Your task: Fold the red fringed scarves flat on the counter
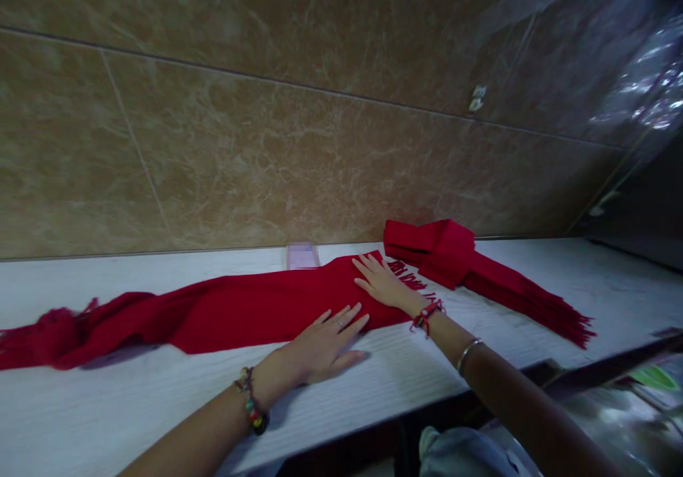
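A long red scarf [256, 306] lies stretched across the white tabletop, smooth in the middle and bunched up at its far left end. Its right end shows a short fringe. My left hand [325, 345] rests partly on the scarf's near edge, fingers outstretched, the thumb apart over the table. Flat on the fabric near the fringed end is my right hand [381, 283], with its fingers spread. Neither hand grips anything. Just beyond the right hand lies a second red scarf [448, 253], folded and looped around itself, its fringed tail pointing right.
A small pale purple packet or box [302, 256] sits against the wall behind the scarf. The brown tiled wall [267, 149] borders the table's [133, 406] back edge. Shiny clear plastic [662, 85] hangs at upper right. A green item [654, 377] is below the right edge.
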`<action>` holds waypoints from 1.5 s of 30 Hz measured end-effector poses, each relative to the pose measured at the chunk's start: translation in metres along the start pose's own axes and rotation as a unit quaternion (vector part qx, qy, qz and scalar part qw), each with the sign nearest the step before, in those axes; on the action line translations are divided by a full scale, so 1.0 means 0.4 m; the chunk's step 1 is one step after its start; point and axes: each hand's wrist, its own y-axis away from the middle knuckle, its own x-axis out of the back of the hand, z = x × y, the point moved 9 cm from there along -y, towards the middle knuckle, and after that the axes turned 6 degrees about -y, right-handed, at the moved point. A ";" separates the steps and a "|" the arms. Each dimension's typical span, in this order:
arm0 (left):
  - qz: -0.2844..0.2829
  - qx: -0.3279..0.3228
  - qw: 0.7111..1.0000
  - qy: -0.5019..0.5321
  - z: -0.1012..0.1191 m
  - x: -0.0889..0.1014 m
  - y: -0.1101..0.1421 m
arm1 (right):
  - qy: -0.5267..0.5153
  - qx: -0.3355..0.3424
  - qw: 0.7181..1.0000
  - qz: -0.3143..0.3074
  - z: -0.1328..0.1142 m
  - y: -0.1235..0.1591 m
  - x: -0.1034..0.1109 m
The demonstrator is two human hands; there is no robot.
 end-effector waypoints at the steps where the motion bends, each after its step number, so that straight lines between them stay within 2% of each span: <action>1: -0.005 -0.004 1.000 0.001 -0.006 0.004 0.014 | -0.002 -0.006 1.000 0.006 -0.011 0.004 0.010; 4: -0.001 0.005 1.000 -0.029 -0.045 0.031 0.075 | -0.033 -0.016 0.999 0.019 -0.069 0.028 0.034; 6: 0.031 0.039 0.995 -0.081 -0.097 0.060 0.138 | -0.059 0.003 0.998 0.014 -0.130 0.045 0.044; 9: 0.081 0.117 0.975 -0.170 -0.204 0.097 0.274 | -0.091 0.100 0.991 -0.011 -0.252 0.065 0.042; 12: 0.101 0.188 0.949 -0.230 -0.309 0.113 0.428 | -0.105 0.212 0.971 -0.022 -0.358 0.081 0.020; 15: 0.082 0.229 0.936 -0.254 -0.382 0.114 0.544 | -0.073 0.268 0.961 -0.012 -0.409 0.089 -0.022; 18: 0.060 0.252 0.934 -0.246 -0.421 0.119 0.601 | -0.018 0.296 0.955 0.018 -0.426 0.095 -0.055; 22: 0.050 0.254 0.941 -0.217 -0.412 0.126 0.594 | 0.019 0.308 0.950 0.054 -0.426 0.104 -0.065; 25: 0.051 0.248 0.946 -0.203 -0.368 0.119 0.543 | 0.019 0.308 0.948 0.077 -0.429 0.105 -0.055; 27: 0.056 0.262 0.937 -0.224 -0.344 0.115 0.501 | 0.022 0.308 0.946 0.096 -0.439 0.103 -0.043; 30: 0.029 0.239 0.934 -0.264 -0.319 0.098 0.434 | 0.042 0.310 0.943 0.113 -0.468 0.101 -0.025; 33: 0.009 0.212 0.938 -0.274 -0.320 0.091 0.396 | 0.061 0.291 0.950 0.093 -0.509 0.093 -0.022; 37: 0.057 0.290 0.931 -0.215 -0.358 0.112 0.403 | 0.065 0.219 0.972 0.058 -0.571 0.067 -0.024; 39: 0.079 0.314 0.929 -0.180 -0.359 0.115 0.404 | 0.067 0.190 0.978 0.050 -0.602 0.048 -0.022; 45: 0.068 0.336 0.916 -0.206 -0.330 0.113 0.382 | 0.028 0.174 0.984 -0.003 -0.649 -0.004 -0.027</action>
